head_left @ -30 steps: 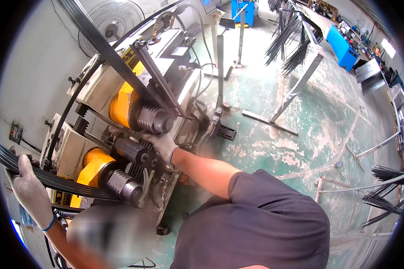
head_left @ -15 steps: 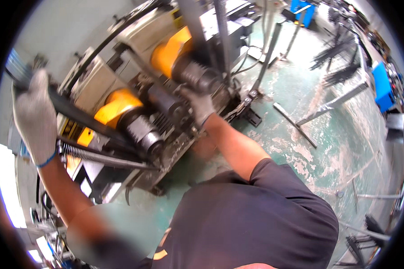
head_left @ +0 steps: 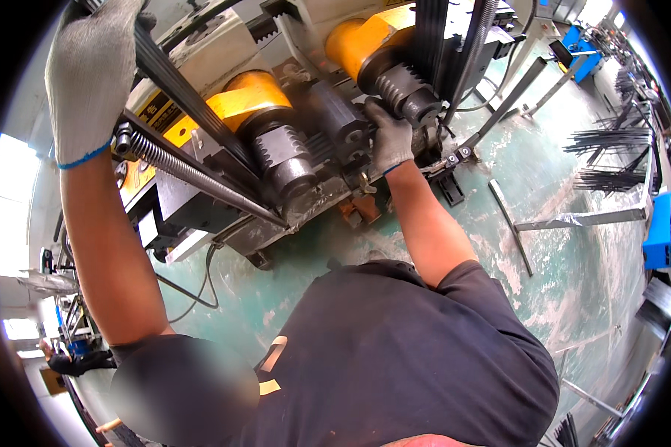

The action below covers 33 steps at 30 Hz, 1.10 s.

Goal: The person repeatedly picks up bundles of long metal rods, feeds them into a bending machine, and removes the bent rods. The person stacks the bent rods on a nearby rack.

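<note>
My left hand (head_left: 91,89), in a light knit glove with a blue cuff, is raised at the upper left. Its fingers close around a bundle of long black bars (head_left: 190,93) that slants down to the machine. The bars' lower ends lie by the left ridged metal spindle (head_left: 283,158), below a yellow clamp (head_left: 247,98). My right hand (head_left: 393,140), gloved and darkened at the fingertips, reaches between a dark metal block (head_left: 338,115) and the right ridged spindle (head_left: 408,93). What those fingertips touch is hidden.
A coil spring on a rod (head_left: 194,185) slopes across the machine's left front. A second yellow clamp (head_left: 365,45) sits behind the right spindle. At right, black rods (head_left: 611,141) rest on a metal rack (head_left: 581,219). A person in dark clothes (head_left: 78,363) is far off, lower left.
The view has shifted, so the machine sits farther right and higher in the picture. Both hands keep about the same places against the machine.
</note>
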Each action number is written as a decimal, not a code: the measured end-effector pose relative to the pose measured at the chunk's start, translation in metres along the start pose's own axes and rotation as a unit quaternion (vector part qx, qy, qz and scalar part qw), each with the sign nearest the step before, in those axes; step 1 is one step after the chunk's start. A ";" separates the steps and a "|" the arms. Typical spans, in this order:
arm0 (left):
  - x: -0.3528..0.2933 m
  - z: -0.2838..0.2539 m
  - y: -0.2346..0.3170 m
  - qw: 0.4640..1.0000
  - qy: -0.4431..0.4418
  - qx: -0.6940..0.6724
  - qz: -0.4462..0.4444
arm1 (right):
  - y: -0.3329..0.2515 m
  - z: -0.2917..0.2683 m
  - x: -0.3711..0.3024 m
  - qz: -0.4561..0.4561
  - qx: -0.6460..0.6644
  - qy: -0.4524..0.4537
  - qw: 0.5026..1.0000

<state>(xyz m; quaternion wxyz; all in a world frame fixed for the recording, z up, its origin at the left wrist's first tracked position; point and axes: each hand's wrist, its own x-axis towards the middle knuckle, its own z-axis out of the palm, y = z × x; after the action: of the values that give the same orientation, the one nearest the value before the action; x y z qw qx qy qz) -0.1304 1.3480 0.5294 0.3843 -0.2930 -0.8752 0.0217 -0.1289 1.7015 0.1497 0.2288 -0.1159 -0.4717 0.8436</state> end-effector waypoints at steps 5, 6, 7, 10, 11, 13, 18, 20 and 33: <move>0.002 -0.002 0.024 0.969 0.037 -0.196 -0.144 | -0.004 0.001 -0.002 0.043 0.040 -0.011 0.998; 0.005 -0.005 0.031 0.958 0.050 -0.230 -0.162 | -0.005 0.001 -0.001 0.047 0.048 -0.014 0.998; 0.009 -0.008 0.040 0.948 0.064 -0.259 -0.174 | -0.006 0.001 -0.001 0.040 0.050 -0.013 0.998; 0.019 -0.019 0.067 0.920 0.103 -0.323 -0.196 | -0.024 0.010 -0.014 0.018 0.058 -0.007 0.998; 0.019 -0.031 0.077 0.917 0.112 -0.326 -0.202 | -0.024 0.015 -0.017 0.035 0.064 -0.015 0.997; 0.021 -0.039 0.093 0.909 0.125 -0.338 -0.209 | -0.023 0.016 -0.018 0.060 0.069 -0.016 0.996; 0.012 -0.032 0.122 0.899 0.113 -0.353 -0.234 | -0.020 0.003 -0.013 0.136 0.040 -0.036 0.989; 0.010 -0.022 0.135 0.894 0.106 -0.364 -0.238 | 0.010 -0.033 -0.004 0.021 -0.035 -0.077 0.996; 0.006 -0.032 0.154 0.886 0.108 -0.326 -0.312 | 0.034 -0.029 0.004 0.016 -0.087 -0.110 0.990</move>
<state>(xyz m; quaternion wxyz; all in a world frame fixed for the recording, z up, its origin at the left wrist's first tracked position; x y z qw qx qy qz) -0.0354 1.4724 0.5150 0.3463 -0.1146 -0.8320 -0.4180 -0.1295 1.7099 0.1059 0.1514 -0.0496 -0.5633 0.8107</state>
